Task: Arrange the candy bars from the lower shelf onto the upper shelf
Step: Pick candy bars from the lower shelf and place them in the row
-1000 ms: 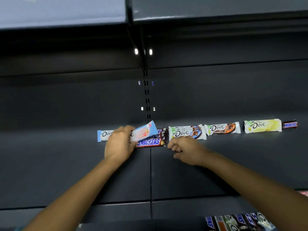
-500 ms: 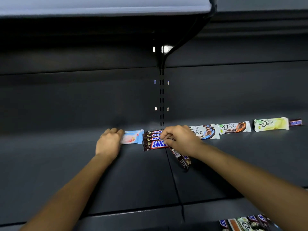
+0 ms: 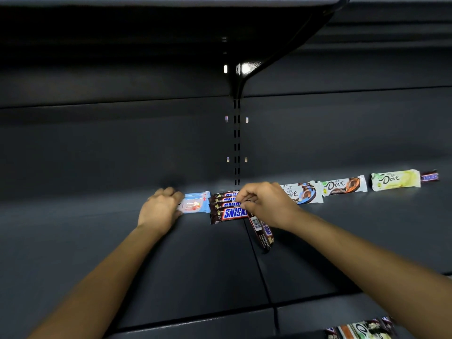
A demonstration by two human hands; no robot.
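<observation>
Candy bars in glossy film wrappers (image 3: 344,185) are laid in a single row along the back of the dark grey sheet-metal upper shelf (image 3: 97,241). More mixed wrapped bars (image 3: 359,330) are seen at the bottom right edge of the view. They are judged to be on the lower shelf and not yet moved.

The left hand (image 3: 160,209) is closed on the left end of a pale blue flat film-wrapped bar (image 3: 197,204), which lies just beside a stack of brown Snickers bars (image 3: 227,209). The right hand (image 3: 266,204) is pinched on one end of a loose brown Snickers bar (image 3: 261,232), which hangs tilted toward the shelf front with its barcode side showing.

Hazards:

1. The film is smooth and slick. A bar held by one end only may be lost from the pinch and may slide across the painted metal toward the front lip.
2. The stacked bars are narrow, rounded and pillow-shaped. The stack may be spread or toppled if the loose bar is set down off-centre, or if the pale blue bar is pushed against it.
3. The white Dove bar with blue swirl (image 3: 304,193) is partly covered by the right hand and may be knocked out of line.

The wrappers are thin and crimped at the ends, so light pressure is judged sufficient.
</observation>
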